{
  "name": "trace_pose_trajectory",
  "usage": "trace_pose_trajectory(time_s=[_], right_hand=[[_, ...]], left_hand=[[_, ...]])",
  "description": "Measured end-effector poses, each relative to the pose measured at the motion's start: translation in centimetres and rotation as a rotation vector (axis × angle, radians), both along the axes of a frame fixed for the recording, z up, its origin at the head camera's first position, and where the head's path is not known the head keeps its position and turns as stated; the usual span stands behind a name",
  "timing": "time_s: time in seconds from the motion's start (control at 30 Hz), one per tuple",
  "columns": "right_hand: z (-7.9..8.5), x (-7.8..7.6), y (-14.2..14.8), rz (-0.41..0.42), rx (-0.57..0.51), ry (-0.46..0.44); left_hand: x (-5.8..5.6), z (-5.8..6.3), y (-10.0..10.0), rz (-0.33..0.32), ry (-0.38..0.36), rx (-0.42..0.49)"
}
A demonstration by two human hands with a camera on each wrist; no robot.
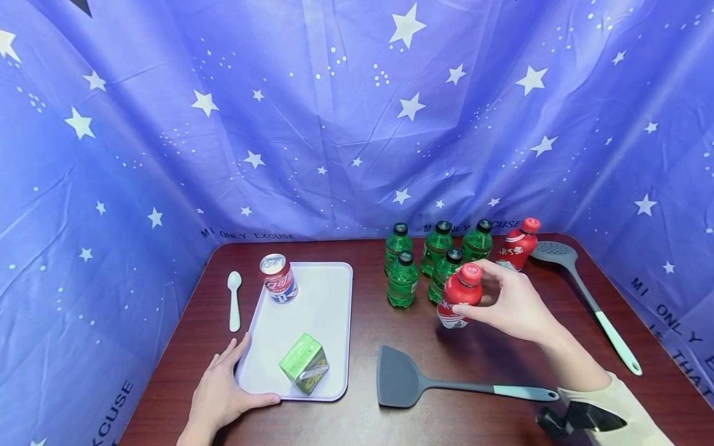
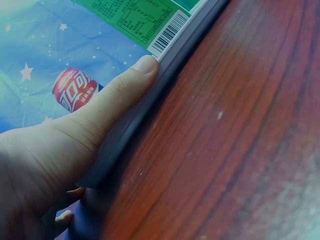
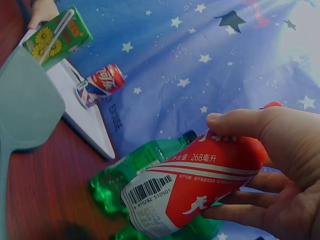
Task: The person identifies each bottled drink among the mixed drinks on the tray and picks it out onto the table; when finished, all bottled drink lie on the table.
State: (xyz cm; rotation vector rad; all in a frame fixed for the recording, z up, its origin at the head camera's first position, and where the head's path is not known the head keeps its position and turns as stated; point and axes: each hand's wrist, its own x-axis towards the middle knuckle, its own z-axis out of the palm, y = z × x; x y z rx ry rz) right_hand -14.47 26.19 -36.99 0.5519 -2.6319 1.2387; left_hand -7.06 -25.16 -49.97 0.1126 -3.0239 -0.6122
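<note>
My right hand [image 1: 515, 303] grips a small red bottle [image 1: 462, 294] with a red cap, thumb on one side and fingers on the other. In the right wrist view the bottle [image 3: 195, 182] is tilted, its barcode showing. My left hand [image 1: 223, 387] rests at the near left corner of a white tray [image 1: 326, 294], thumb along the front rim and fingers spread along the left rim. On the tray, a red soda can [image 1: 279, 279] stands at the far left and a green drink carton [image 1: 305, 363] with a straw stands near the front.
Several green bottles [image 1: 403, 280] with black caps stand behind the held bottle. Another red bottle [image 1: 519, 244] is at the back right, beside a grey slotted skimmer [image 1: 582, 288]. A grey spatula [image 1: 401, 378] lies in front; a white spoon [image 1: 234, 303] lies left of the tray.
</note>
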Motion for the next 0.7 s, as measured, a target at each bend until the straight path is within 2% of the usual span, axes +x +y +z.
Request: trace_pose_trajectory(time_s=[0.3, 0.7], right_hand=[[-1.1, 0.0, 2.1, -0.091, 0.062, 0.036], [-2.3, -1.3, 4.7, -0.21, 0.135, 0.064]], left_hand=[[-0.1, -0.3, 0.0, 0.002, -0.012, 0.002], [-0.1, -0.1, 0.0, 0.003, -0.01, -0.003]])
